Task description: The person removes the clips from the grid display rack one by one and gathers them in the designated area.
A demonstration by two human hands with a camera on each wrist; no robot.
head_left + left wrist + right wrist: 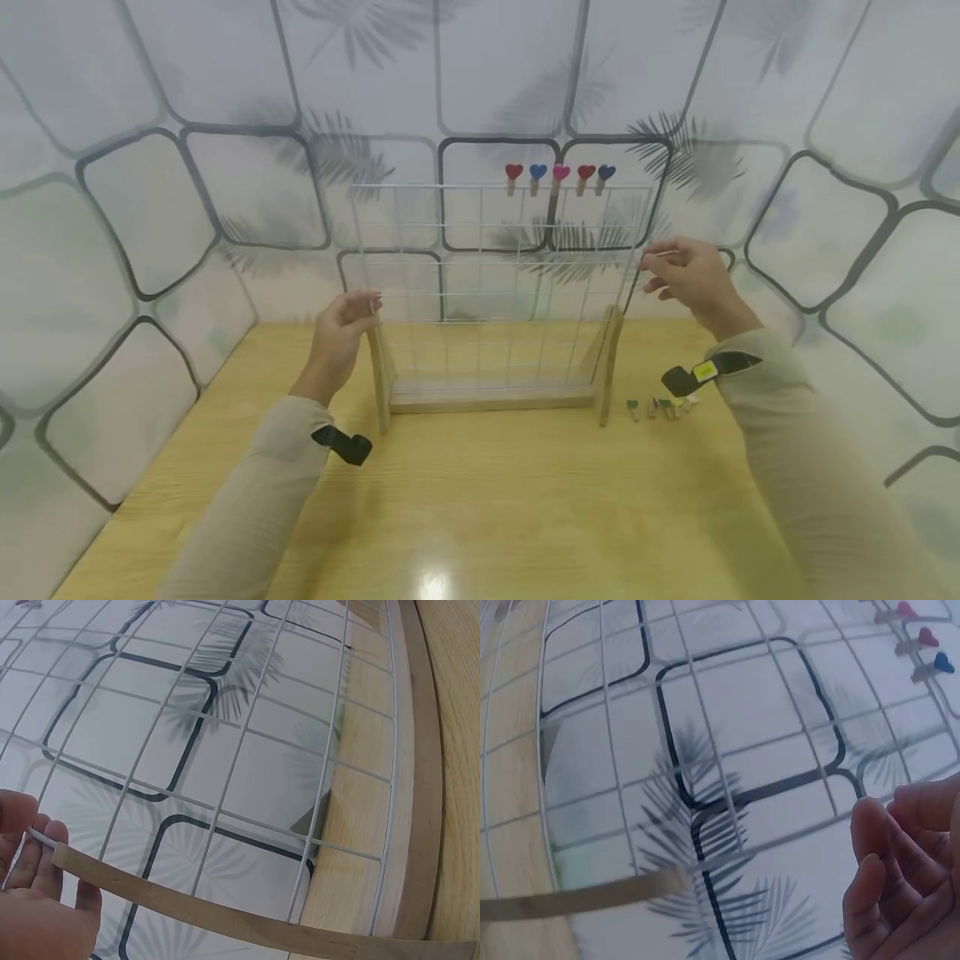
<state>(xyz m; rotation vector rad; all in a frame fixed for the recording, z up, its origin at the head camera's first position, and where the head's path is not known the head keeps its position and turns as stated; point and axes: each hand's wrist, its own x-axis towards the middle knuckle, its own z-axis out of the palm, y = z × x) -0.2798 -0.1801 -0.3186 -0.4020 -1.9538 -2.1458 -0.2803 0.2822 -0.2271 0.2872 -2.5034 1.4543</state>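
A white wire grid (480, 225) stands upright in a wooden base (491, 402) with side posts. My left hand (341, 337) pinches the grid's left edge wire just above the wooden post (202, 909); the left wrist view shows the wire between thumb and fingers. At the grid's right edge, higher up, my right hand (686, 279) has its thumb and index fingertip together on the side wire, the other fingers loosely bent. Several heart-topped clothespins, red, blue and pink, sit along the top wire right of centre, among them a pink one (561, 173) and a blue one (943, 663).
Several small clothespins with green and pale tops lie on the wooden table (480, 500) right of the base, one green-topped clothespin (633, 408) a little apart. Behind the grid rises a wall (495, 75) with dark outlines and leaf patterns. Black straps hold cameras (348, 446) on both wrists.
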